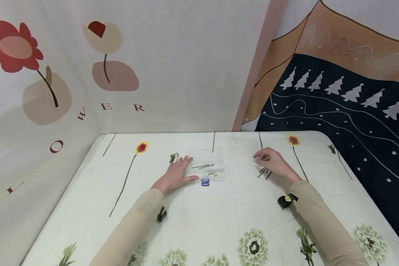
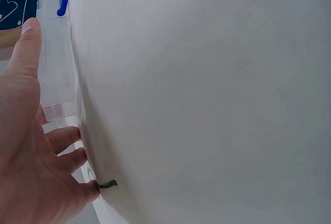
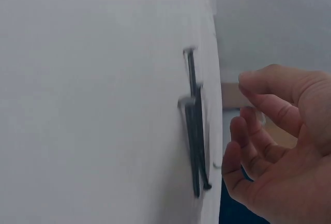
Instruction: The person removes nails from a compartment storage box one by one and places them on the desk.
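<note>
Loosely curled, the right hand [image 1: 272,161] hovers near nails [image 3: 193,144]

Before me, a pale flower-printed bench [image 1: 226,210], a white hanging [image 1: 186,74] bearing a red flower [image 1: 16,47] behind, a navy-and-orange hanging [image 1: 319,136] with white trees [image 1: 353,93] to my right.

A white table [image 1: 219,210] with rounded far corners, printed with flowers [image 1: 141,148], stands before a pale wall [image 1: 193,74] that folds around the left side, showing large blooms [image 1: 16,48] and dark red letters [image 1: 104,106]. A pink stripe [image 1: 257,70] edges it; to the right are brown mountains [image 1: 345,44], navy ground [image 1: 302,107] and pale trees [image 1: 334,86]. Soft, even light.
</note>
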`<state>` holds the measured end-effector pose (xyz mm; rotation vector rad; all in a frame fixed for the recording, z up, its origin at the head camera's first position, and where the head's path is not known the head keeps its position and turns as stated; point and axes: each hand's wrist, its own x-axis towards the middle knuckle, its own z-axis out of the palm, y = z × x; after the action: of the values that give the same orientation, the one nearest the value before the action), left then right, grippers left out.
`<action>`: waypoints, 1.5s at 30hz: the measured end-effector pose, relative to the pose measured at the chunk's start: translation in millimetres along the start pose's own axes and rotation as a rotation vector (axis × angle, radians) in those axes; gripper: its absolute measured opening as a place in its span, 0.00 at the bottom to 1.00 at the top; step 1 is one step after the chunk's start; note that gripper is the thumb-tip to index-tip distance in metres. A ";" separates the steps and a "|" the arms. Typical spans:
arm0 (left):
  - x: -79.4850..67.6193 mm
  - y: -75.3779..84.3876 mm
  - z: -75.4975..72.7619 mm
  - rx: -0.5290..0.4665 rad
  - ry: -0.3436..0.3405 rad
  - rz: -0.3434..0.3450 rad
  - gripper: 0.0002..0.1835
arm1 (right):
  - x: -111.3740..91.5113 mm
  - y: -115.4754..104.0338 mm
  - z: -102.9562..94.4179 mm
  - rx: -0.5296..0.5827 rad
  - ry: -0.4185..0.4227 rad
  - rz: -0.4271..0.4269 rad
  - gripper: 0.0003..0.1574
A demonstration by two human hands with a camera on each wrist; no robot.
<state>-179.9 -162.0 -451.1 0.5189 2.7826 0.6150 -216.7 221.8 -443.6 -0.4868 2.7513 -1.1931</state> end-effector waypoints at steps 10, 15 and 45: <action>0.2 1.3 0.4 -0.003 0.002 0.009 0.47 | 10.2 -19.5 18.8 0.049 -0.031 -0.073 0.11; -0.3 1.2 0.9 -0.014 0.008 0.013 0.47 | 12.7 -26.4 25.3 0.079 -0.050 -0.089 0.11; 0.8 -1.2 0.1 -0.003 0.005 0.008 0.47 | 29.3 -64.1 81.7 0.092 -0.189 -0.263 0.17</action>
<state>-181.0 -162.7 -451.9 0.5281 2.7856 0.6232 -210.4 114.4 -452.2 -0.9223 2.5180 -1.2472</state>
